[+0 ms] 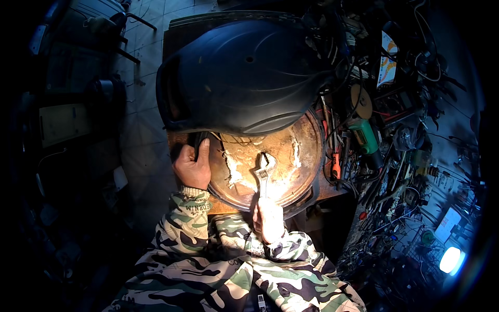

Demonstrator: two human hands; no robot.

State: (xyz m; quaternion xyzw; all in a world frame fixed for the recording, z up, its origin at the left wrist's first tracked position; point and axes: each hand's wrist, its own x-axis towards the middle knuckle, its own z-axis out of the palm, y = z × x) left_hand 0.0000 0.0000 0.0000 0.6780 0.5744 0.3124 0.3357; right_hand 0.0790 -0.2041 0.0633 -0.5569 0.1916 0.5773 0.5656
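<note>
Under the middle of the frame you have a wooden worktop (330, 191), its bare edges showing beside and below the things on it. Largest of those is the black shell (234, 78), a domed, grooved cover across the upper middle; it looks like moulded plastic, so it is probably light for its size and smooth, and the slot-like opening at its left end seems the surest hold. Just below it in the frame, and partly hidden by it, sits the round dish (283, 151), tan and brightly lit, with ragged whitish patches on its face. Judge it stiff and fairly weighty; take it by the raised rim, away from those patches, which may be crumbly. Right of centre lies a green grinder (364, 136), its tan disc toward the top of the frame. Your left hand (192, 165) is at the dish's left edge, thumb pointing up the frame; its fingers are tucked out of sight, so I cannot tell whether that grip is closed on the rim. Your right hand (269, 221), at lower centre, has its grip wrapped around the shank of an adjustable wrench (263, 181), whose head is over the dish; whether it touches the surface is unclear. Expect the wrench to be rigid, dense and heavier toward the head, slick if oily, so hold it firmly by the shank. Smallest, between dish and grinder, is an orange-handled tool (336, 167).
</note>
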